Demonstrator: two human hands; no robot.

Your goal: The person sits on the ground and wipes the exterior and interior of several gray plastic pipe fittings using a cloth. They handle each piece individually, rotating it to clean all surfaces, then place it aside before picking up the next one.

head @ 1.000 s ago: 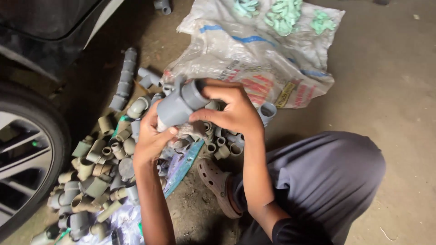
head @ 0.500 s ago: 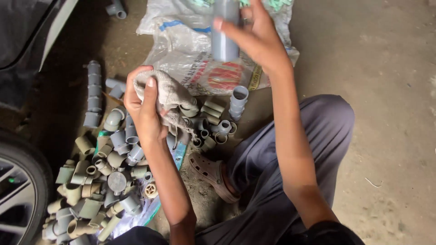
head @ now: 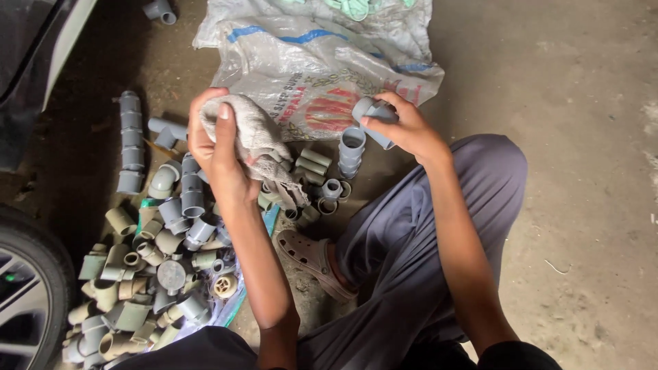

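A seated person's left hand (head: 218,147) was raised, fingers closed around a crumpled grey rag (head: 255,137). The right hand (head: 406,127) gripped a grey pipe fitting (head: 373,118) just above a short stack of fittings (head: 351,152), possibly touching it. Behind lay a white woven sack (head: 315,62) with blue stripes and red print. Bare concrete floor (head: 582,137) stretched open to the right; a pile of fittings (head: 147,260) crowded the left.
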